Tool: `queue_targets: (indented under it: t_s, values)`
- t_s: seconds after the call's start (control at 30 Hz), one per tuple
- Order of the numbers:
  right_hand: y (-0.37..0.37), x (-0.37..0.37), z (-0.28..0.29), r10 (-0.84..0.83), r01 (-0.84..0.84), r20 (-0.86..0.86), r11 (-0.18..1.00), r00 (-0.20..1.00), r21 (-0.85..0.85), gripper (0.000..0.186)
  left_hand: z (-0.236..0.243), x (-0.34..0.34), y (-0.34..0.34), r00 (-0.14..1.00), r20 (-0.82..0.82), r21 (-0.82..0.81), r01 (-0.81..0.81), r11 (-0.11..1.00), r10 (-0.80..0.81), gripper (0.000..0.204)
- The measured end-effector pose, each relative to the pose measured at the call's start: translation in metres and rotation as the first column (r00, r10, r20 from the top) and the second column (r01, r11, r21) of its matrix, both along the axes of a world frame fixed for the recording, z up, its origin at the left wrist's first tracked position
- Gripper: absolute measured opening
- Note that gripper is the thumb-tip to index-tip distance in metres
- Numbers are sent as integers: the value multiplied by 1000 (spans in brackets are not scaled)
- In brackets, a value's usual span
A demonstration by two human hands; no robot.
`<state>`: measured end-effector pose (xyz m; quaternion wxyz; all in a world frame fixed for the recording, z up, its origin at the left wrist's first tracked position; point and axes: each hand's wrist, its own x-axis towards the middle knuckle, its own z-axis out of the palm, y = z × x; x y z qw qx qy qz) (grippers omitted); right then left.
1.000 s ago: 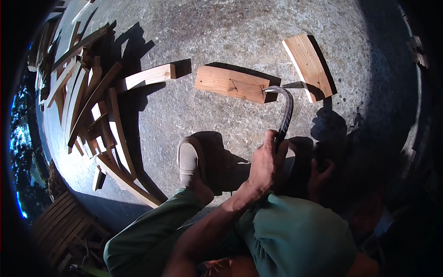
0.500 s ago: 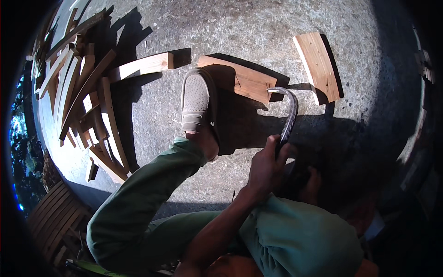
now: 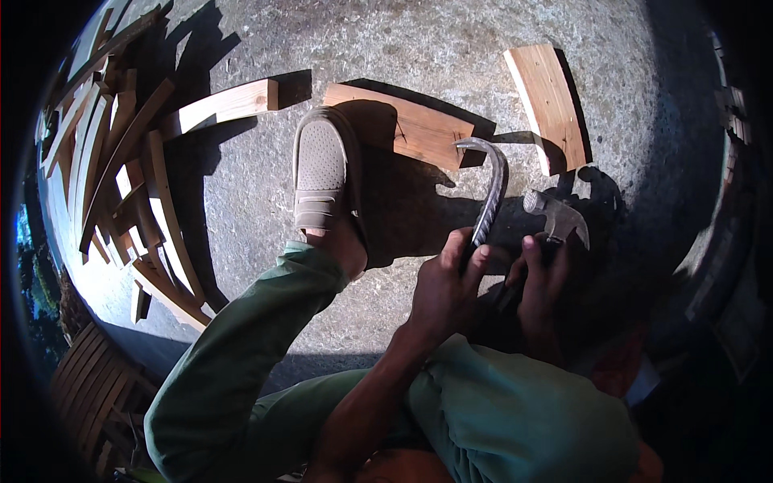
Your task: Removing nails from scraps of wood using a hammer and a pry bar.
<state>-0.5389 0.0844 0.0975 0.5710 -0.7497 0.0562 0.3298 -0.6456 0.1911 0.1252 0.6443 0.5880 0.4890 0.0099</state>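
Observation:
My left hand (image 3: 443, 290) is wrapped round a ribbed steel pry bar (image 3: 493, 189) with a hooked upper end. The hook's tip is at the right end of a reddish wooden block (image 3: 427, 135), near a nail; whether it grips the nail I cannot tell. Another nail sticks up near the block's middle. My shoe (image 3: 326, 165) covers part of the block's left end. In my right hand (image 3: 541, 286), closed round the handle just below the head, is a claw hammer (image 3: 560, 219). Shadow hides most of its handle.
A paler curved wooden piece (image 3: 549, 105) with nails lies beyond the hammer. To the left is a heap of curved wooden pieces (image 3: 105, 169), with one piece (image 3: 221, 107) reaching toward my shoe. A slatted wooden thing (image 3: 93, 370) stands at lower left on the concrete floor (image 3: 386, 48).
My right hand has come up from the shadow, bringing the hammer into sight beside the pry bar. The pry bar's hook remains at the block's right end. The whole view has shifted slightly.

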Motion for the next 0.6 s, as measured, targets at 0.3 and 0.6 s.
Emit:
queue_targets:
  t_s: [0.3, 0.6]
  values:
    - [26, 12, -5, -20, 18, 61, 999, 998, 46, 25, 4, 4, 2, 1000, 26, -37, -17, 999, 18, 35]
    - [24, 19, -5, 75, -79, 187, 997, 979, 11, 22, 8, 6, 5, 999, 2, -73, -39, 997, 39, 38]
